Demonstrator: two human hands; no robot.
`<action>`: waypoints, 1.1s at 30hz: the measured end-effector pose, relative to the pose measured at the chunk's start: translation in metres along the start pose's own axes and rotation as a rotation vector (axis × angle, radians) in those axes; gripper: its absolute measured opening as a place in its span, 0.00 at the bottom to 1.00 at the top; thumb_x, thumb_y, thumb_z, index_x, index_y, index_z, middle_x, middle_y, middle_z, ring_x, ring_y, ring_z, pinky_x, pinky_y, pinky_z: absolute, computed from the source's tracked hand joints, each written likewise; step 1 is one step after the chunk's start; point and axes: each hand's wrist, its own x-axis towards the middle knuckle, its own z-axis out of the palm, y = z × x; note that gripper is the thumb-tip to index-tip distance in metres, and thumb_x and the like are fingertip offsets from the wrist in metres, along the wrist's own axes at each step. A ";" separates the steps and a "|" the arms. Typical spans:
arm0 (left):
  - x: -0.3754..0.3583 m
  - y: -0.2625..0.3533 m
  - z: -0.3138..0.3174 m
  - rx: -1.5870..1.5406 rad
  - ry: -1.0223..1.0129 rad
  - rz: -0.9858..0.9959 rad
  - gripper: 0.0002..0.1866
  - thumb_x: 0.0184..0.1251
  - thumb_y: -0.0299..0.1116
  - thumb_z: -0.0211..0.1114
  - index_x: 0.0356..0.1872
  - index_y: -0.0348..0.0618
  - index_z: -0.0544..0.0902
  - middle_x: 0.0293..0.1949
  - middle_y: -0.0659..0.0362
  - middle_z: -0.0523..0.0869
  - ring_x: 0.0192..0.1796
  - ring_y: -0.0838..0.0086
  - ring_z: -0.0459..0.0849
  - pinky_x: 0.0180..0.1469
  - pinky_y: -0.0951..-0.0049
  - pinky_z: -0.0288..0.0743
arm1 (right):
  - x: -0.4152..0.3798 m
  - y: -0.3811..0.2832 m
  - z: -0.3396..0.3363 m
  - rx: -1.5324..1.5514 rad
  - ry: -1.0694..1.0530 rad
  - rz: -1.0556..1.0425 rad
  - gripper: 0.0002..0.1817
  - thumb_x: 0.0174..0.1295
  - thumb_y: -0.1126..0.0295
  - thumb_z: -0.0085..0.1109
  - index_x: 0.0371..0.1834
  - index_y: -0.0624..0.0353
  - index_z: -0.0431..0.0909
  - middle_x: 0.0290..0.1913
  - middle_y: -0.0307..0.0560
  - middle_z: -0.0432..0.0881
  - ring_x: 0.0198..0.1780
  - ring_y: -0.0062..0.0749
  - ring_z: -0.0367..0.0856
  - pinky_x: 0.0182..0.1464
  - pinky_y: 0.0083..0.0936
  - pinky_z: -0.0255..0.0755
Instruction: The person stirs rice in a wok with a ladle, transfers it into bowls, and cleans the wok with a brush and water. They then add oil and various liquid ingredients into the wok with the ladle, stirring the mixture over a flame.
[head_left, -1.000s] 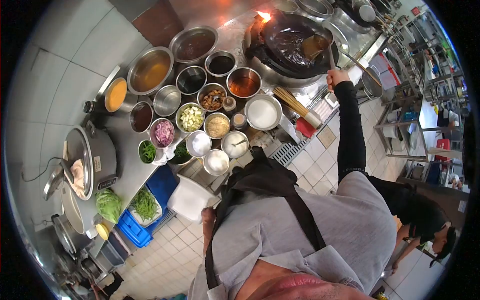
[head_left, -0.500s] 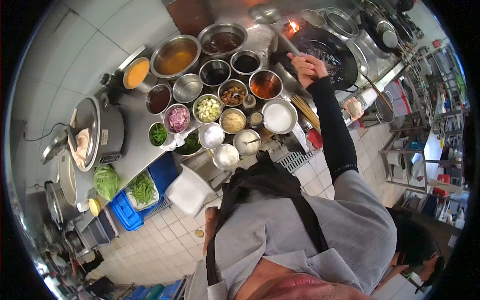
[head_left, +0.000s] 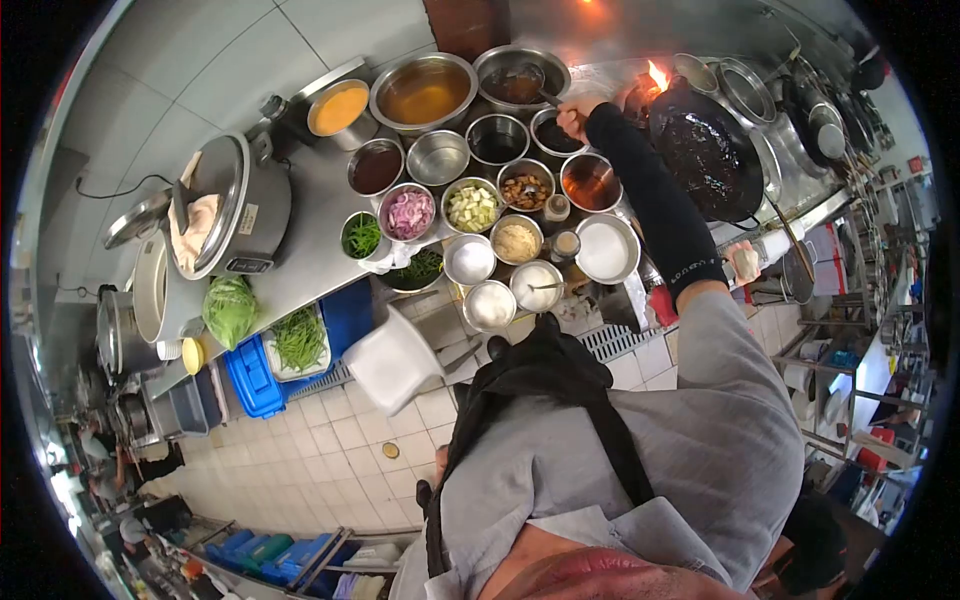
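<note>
My right hand (head_left: 577, 117) is closed around the handle of a ladle (head_left: 527, 84). The ladle's bowl is inside a metal bowl of dark liquid (head_left: 563, 82) at the back of the counter. Just below my hand is a bowl of black sauce (head_left: 552, 131), partly covered by it. To the right of my forearm, a dark wok (head_left: 708, 158) with glossy liquid sits by a flame (head_left: 657, 76). Of my left hand (head_left: 441, 458), only a patch of skin shows low beside the apron; its fingers are hidden.
Bowls of orange liquid (head_left: 590, 184), white powder (head_left: 607, 250), chopped onion (head_left: 407, 214) and several other ingredients crowd the counter. A large cooker (head_left: 268, 215) and a cabbage (head_left: 230, 310) are at the left. A white bin (head_left: 393, 360) and blue crate (head_left: 252, 382) stand below.
My right hand has moved left, away from the wok, bringing the ladle from above the stove down into the bowl of dark liquid. The whole view has shifted, and less of my left arm shows.
</note>
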 end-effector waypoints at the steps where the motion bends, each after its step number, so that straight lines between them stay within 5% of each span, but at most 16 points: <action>1: -0.003 -0.003 0.006 0.000 -0.021 -0.004 0.15 0.64 0.45 0.62 0.27 0.45 0.85 0.28 0.50 0.87 0.34 0.49 0.87 0.36 0.51 0.78 | -0.017 -0.002 0.012 0.171 -0.010 -0.006 0.13 0.71 0.73 0.51 0.27 0.55 0.61 0.22 0.39 0.67 0.17 0.20 0.64 0.17 0.19 0.62; 8: 0.003 -0.023 0.011 0.033 -0.092 0.050 0.19 0.65 0.50 0.60 0.27 0.46 0.86 0.29 0.49 0.88 0.36 0.48 0.87 0.39 0.52 0.80 | -0.085 0.038 0.015 0.717 -0.382 -0.144 0.07 0.76 0.74 0.44 0.42 0.66 0.62 0.28 0.41 0.66 0.19 0.19 0.67 0.17 0.16 0.64; 12: 0.035 -0.033 -0.022 0.127 -0.072 0.115 0.20 0.66 0.52 0.59 0.28 0.46 0.87 0.31 0.49 0.88 0.37 0.47 0.87 0.41 0.52 0.81 | -0.119 0.051 -0.007 0.820 -0.576 -0.208 0.16 0.77 0.73 0.43 0.58 0.78 0.59 0.30 0.42 0.67 0.19 0.21 0.66 0.17 0.17 0.64; 13: 0.046 -0.031 -0.038 0.249 -0.075 0.115 0.17 0.62 0.49 0.65 0.28 0.46 0.86 0.30 0.53 0.90 0.35 0.51 0.88 0.41 0.54 0.83 | -0.136 0.053 -0.011 0.813 -0.581 -0.237 0.22 0.77 0.72 0.43 0.64 0.82 0.56 0.30 0.42 0.67 0.19 0.21 0.66 0.17 0.17 0.63; 16: 0.059 0.010 -0.117 0.017 0.277 0.275 0.11 0.59 0.42 0.70 0.29 0.45 0.85 0.28 0.58 0.89 0.33 0.60 0.89 0.38 0.59 0.83 | -0.184 0.056 -0.028 0.752 -0.562 -0.352 0.21 0.78 0.72 0.43 0.62 0.82 0.58 0.30 0.42 0.67 0.19 0.19 0.66 0.17 0.17 0.63; 20: 0.101 0.006 -0.131 -0.904 0.043 -0.437 0.06 0.64 0.35 0.64 0.37 0.46 0.81 0.24 0.61 0.80 0.26 0.71 0.80 0.33 0.64 0.84 | -0.244 0.057 -0.068 0.647 -0.424 -0.490 0.19 0.78 0.72 0.43 0.59 0.81 0.61 0.30 0.40 0.67 0.19 0.18 0.66 0.18 0.17 0.63; 22: 0.109 -0.008 -0.131 -0.831 0.030 -0.312 0.05 0.65 0.35 0.63 0.37 0.46 0.80 0.24 0.60 0.79 0.26 0.71 0.79 0.33 0.62 0.83 | -0.267 0.058 -0.089 0.593 -0.318 -0.568 0.18 0.78 0.71 0.43 0.58 0.82 0.61 0.30 0.39 0.67 0.19 0.18 0.66 0.19 0.18 0.63; 24: 0.113 -0.013 -0.133 -0.680 0.083 -0.123 0.05 0.66 0.35 0.62 0.36 0.46 0.80 0.25 0.60 0.79 0.27 0.69 0.79 0.33 0.61 0.82 | -0.283 0.059 -0.102 0.623 -0.183 -0.545 0.09 0.77 0.72 0.43 0.44 0.70 0.65 0.26 0.36 0.64 0.19 0.18 0.63 0.18 0.18 0.59; 27: 0.117 -0.031 -0.118 0.014 0.357 0.660 0.04 0.62 0.37 0.65 0.32 0.50 0.81 0.24 0.61 0.79 0.27 0.64 0.79 0.29 0.59 0.75 | -0.301 0.049 -0.148 0.637 -0.077 -0.458 0.13 0.74 0.73 0.45 0.28 0.53 0.59 0.21 0.32 0.61 0.18 0.19 0.59 0.18 0.17 0.53; 28: 0.117 -0.041 -0.112 0.242 0.484 0.916 0.04 0.60 0.37 0.66 0.30 0.51 0.82 0.24 0.61 0.79 0.27 0.62 0.79 0.28 0.59 0.73 | -0.303 0.051 -0.159 0.469 0.101 -0.496 0.14 0.74 0.70 0.45 0.27 0.52 0.59 0.21 0.31 0.60 0.17 0.19 0.57 0.18 0.18 0.54; 30: 0.123 -0.076 -0.084 0.262 0.460 0.951 0.05 0.61 0.38 0.66 0.31 0.51 0.82 0.24 0.61 0.79 0.28 0.61 0.79 0.29 0.58 0.73 | -0.297 0.041 -0.194 0.444 0.325 -0.476 0.16 0.73 0.68 0.47 0.23 0.56 0.65 0.19 0.35 0.68 0.18 0.24 0.66 0.18 0.22 0.60; 31: 0.127 -0.090 -0.073 0.149 0.291 0.711 0.07 0.63 0.40 0.65 0.33 0.50 0.83 0.25 0.59 0.80 0.29 0.60 0.80 0.30 0.58 0.74 | -0.291 0.037 -0.223 0.163 0.539 -0.495 0.17 0.72 0.67 0.48 0.22 0.58 0.69 0.19 0.38 0.72 0.19 0.26 0.70 0.19 0.25 0.62; 33: 0.115 -0.078 -0.085 0.011 0.210 0.583 0.09 0.65 0.41 0.65 0.34 0.48 0.83 0.26 0.58 0.80 0.30 0.58 0.81 0.32 0.57 0.75 | -0.295 0.042 -0.243 -0.357 0.880 -0.510 0.18 0.69 0.65 0.54 0.21 0.63 0.76 0.22 0.48 0.80 0.26 0.35 0.81 0.24 0.33 0.71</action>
